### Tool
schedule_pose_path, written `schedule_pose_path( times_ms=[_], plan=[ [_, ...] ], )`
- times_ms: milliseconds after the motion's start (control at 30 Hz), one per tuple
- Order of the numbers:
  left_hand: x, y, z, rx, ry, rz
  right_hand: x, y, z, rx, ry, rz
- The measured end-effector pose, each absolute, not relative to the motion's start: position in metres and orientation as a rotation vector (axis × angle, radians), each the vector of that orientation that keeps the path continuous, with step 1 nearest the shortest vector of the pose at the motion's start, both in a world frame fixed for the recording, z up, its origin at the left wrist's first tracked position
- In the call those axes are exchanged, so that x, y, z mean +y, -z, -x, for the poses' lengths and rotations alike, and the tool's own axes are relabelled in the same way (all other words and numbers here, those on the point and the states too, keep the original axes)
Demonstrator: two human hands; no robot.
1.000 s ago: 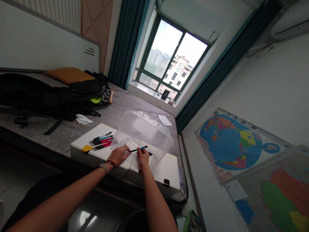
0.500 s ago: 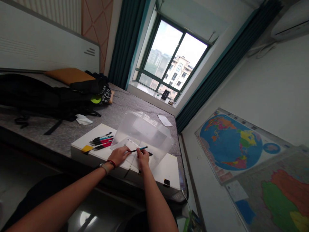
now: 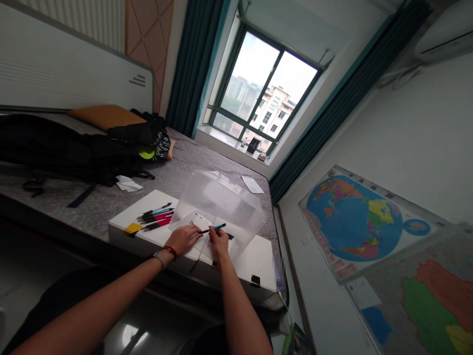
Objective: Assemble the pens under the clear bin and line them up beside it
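Observation:
A dark pen with a blue-green end (image 3: 219, 227) is held between my two hands, over a clear plastic box (image 3: 236, 199) with its lid raised. My right hand (image 3: 219, 241) pinches the pen near its middle. The fingers of my left hand (image 3: 184, 239) close on its dark left end. Another black pen (image 3: 230, 236) lies just right of my right hand. Several black, red and teal pens (image 3: 157, 217) lie in a group left of the box, on a white surface (image 3: 144, 203).
A black bag (image 3: 74, 153) and crumpled white tissue (image 3: 128, 184) lie on the grey mattress (image 3: 195, 155) at the left. A white paper (image 3: 253, 184) rests behind the box. Yellow tape (image 3: 133, 228) marks the white surface's left edge.
My left hand has shifted slightly to the right along the pen. My right hand and the other pens look the same.

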State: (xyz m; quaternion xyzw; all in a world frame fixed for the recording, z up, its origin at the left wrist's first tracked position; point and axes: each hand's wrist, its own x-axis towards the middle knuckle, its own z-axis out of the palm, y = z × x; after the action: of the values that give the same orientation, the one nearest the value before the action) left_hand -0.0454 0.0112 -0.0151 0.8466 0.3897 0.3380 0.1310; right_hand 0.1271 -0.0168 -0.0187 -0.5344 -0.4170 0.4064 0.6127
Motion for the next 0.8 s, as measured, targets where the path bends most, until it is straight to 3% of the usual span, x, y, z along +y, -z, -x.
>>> schedule_pose_path(
  times_ms=[800],
  plan=[
    [0.0092, 0.0148, 0.0449, 1.162, -1.050, -2.365, -0.0138, 0.0235, -0.1283, -0.957, -0.916, 1.298]
  ],
)
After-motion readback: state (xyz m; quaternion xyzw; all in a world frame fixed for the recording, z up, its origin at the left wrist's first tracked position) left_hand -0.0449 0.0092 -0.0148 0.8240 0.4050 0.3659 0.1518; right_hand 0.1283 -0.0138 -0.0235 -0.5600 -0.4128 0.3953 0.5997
